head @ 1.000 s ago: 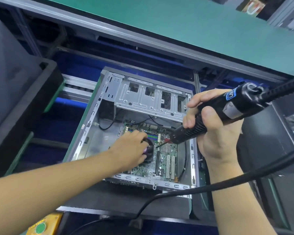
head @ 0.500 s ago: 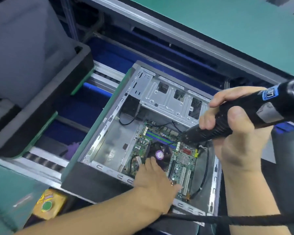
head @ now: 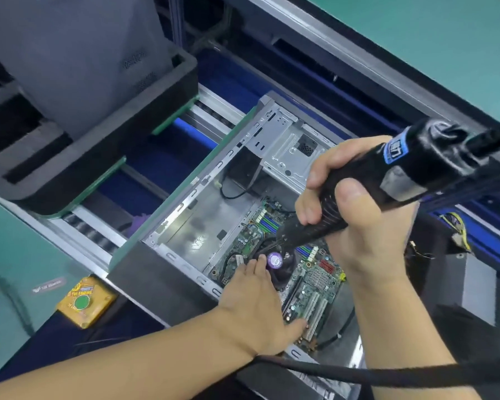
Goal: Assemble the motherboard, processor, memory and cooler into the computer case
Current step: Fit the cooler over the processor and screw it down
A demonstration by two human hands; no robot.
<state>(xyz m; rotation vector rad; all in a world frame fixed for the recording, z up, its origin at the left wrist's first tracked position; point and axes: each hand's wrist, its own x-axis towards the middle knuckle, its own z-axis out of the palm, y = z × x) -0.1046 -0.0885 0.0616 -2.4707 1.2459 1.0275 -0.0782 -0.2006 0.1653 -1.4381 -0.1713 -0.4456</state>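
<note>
Your driver (head: 387,180) is black, with a blue-and-white label band near the cord end (lettering too blurred to read). Case (head: 185,215): bare silver-grey metal inside, black front panel. Motherboard (head: 315,287) is green. Its memory slots (head: 267,222) alternate blue and pale stripes, and there's a red connector block (head: 326,265). Cooler (head: 283,272): black, round purple sticker. Bench (head: 416,39) mat is teal green. Button box (head: 84,301): yellow, green button. Foam tray (head: 98,157): dark grey-black. Cable (head: 358,374): black braid.

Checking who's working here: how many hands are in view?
2. The left hand rests inside the computer case, fingertips at the cooler; the right hand grips the electric screwdriver above the motherboard.
</note>
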